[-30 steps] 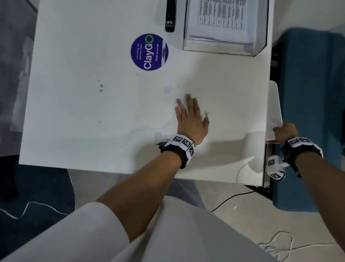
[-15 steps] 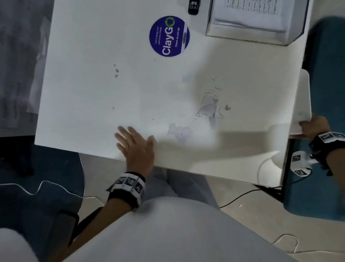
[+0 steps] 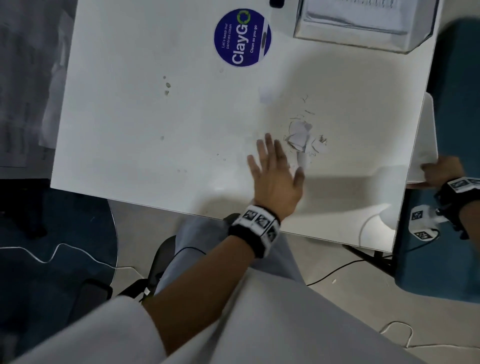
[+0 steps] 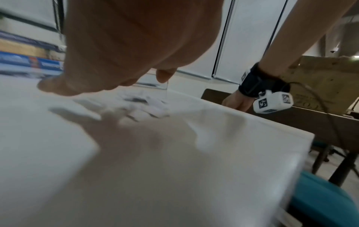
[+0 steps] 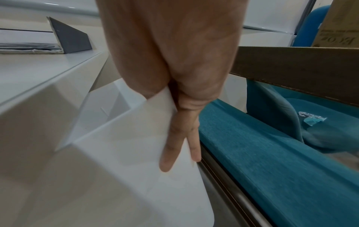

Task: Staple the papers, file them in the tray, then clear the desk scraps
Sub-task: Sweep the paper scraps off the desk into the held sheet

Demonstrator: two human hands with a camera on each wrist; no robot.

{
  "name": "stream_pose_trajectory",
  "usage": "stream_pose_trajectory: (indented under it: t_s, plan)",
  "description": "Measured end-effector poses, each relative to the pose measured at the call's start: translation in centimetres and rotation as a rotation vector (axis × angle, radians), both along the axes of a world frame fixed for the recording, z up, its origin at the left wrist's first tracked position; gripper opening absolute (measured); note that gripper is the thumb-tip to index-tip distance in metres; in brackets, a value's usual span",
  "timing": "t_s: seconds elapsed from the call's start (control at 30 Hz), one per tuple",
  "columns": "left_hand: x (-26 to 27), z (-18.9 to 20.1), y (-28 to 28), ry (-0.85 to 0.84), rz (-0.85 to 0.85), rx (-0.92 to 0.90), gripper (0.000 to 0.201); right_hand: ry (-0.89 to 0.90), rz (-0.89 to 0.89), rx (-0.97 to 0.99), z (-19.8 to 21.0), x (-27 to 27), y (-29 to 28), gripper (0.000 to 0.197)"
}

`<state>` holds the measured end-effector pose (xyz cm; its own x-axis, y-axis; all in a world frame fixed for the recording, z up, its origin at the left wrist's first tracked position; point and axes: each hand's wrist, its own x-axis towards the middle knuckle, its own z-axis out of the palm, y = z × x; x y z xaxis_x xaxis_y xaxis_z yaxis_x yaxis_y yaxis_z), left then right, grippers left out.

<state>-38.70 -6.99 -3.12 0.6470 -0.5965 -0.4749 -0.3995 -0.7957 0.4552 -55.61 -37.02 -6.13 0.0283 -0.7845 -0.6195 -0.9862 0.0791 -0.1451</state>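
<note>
Torn paper scraps and bent staples point(image 3: 301, 137) lie in a small heap right of the desk's middle. My left hand point(image 3: 275, 166) lies flat on the desk just left of the heap, fingers straight, thumb near one loose scrap point(image 3: 302, 159). The left wrist view shows that left hand point(image 4: 120, 53) over the blurred scraps point(image 4: 143, 104). My right hand point(image 3: 441, 171) grips the rim of a white bin point(image 3: 426, 135) held against the desk's right edge. In the right wrist view the right hand's fingers point(image 5: 180, 130) pinch the bin's wall point(image 5: 126, 161). The tray point(image 3: 400, 42) holds printed papers.
A round blue ClayGo sticker point(image 3: 242, 37) is stuck to the white desk point(image 3: 130, 117). The black stapler's end point(image 3: 276, 3) shows at the top edge. A teal seat point(image 3: 457, 78) stands right of the desk. Cables trail on the floor point(image 3: 337, 272).
My left hand has swept from the desk's near-left edge rightward to the scraps, and the loose scrap has joined the heap. The right hand still holds the bin at the edge.
</note>
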Motion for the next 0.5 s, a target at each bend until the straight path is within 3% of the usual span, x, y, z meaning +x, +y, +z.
stream_pose_trajectory:
  t_s: [0.13, 0.23, 0.3, 0.37, 0.5]
  plan:
    - [1.4, 1.3, 9.6, -0.13, 0.146, 0.088, 0.077, 0.026, 0.05, -0.052, -0.5, -0.1, 0.0, 0.035]
    - [1.9, 1.0, 14.9, -0.049, 0.343, 0.281, 0.079, 0.0, 0.062, -0.043, -1.5, -0.4, -1.0, 0.039]
    - [0.8, 0.1, 14.4, 0.004, 0.341, 0.298, 0.08, -0.028, 0.037, -0.017, -2.1, -0.4, -1.5, 0.045]
    - [-1.3, -1.0, 11.6, 0.03, 0.274, 0.275, 0.089, -0.002, 0.025, -0.021, -1.8, 0.2, -1.5, 0.039]
    - [-3.1, -1.3, 5.3, 0.095, 0.347, 0.267, 0.096, 0.009, -0.016, -0.04, -2.4, -0.1, -2.2, 0.034]
